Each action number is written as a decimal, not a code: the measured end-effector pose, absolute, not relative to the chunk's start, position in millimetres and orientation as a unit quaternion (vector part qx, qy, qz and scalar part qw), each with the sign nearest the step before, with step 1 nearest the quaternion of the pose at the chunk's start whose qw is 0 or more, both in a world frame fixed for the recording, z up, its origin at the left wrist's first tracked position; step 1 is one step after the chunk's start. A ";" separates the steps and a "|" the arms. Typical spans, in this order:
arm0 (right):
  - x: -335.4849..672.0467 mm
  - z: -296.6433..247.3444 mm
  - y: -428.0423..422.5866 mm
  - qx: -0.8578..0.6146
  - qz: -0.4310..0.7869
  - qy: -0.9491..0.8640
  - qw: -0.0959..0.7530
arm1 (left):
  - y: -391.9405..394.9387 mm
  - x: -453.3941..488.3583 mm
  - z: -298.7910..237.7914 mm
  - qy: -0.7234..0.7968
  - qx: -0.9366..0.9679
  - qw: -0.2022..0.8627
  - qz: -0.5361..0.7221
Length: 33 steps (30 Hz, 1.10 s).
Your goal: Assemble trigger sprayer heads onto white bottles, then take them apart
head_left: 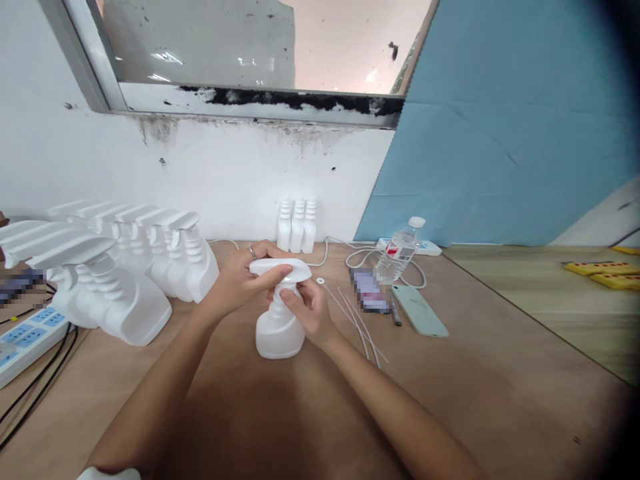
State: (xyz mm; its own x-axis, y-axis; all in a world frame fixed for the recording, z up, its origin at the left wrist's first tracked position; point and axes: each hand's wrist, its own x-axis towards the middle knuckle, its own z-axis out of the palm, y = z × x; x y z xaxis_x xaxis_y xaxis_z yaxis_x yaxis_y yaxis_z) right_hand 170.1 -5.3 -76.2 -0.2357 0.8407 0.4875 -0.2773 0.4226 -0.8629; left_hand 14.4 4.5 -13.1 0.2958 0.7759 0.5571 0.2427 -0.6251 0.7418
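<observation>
A white spray bottle (280,335) stands upright on the brown table in front of me, its white spray head (281,268) sitting on the neck. My left hand (250,272) is closed around the spray head, thumb along its near side and fingers behind. Lower down, my right hand (311,308) grips the bottle's neck just under the head, thumb in front. The fingers behind the bottle are partly hidden. Several thin white tubes (356,323) lie to the right of my right hand, with a small white ring (321,281) near their far end.
Several white spray bottles with heads (185,267) stand in rows at left, beside a power strip (30,340). Bottles without heads (297,227) stand by the wall. At right are a water bottle (400,250), a phone (370,291), a pale green phone (421,311) and a pen (396,313).
</observation>
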 end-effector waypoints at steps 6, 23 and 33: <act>165.9 -76.0 -5.7 -0.250 0.491 -0.604 0.576 | 3.8 14.5 -11.8 0.345 0.759 0.275 0.480; 195.2 -38.6 1.6 -0.323 0.538 -0.651 0.426 | 5.2 -12.7 5.7 0.371 0.809 0.350 0.292; 212.5 -39.2 16.2 -0.230 0.635 -0.667 0.316 | 9.2 -39.8 -16.1 0.504 0.800 0.320 -0.057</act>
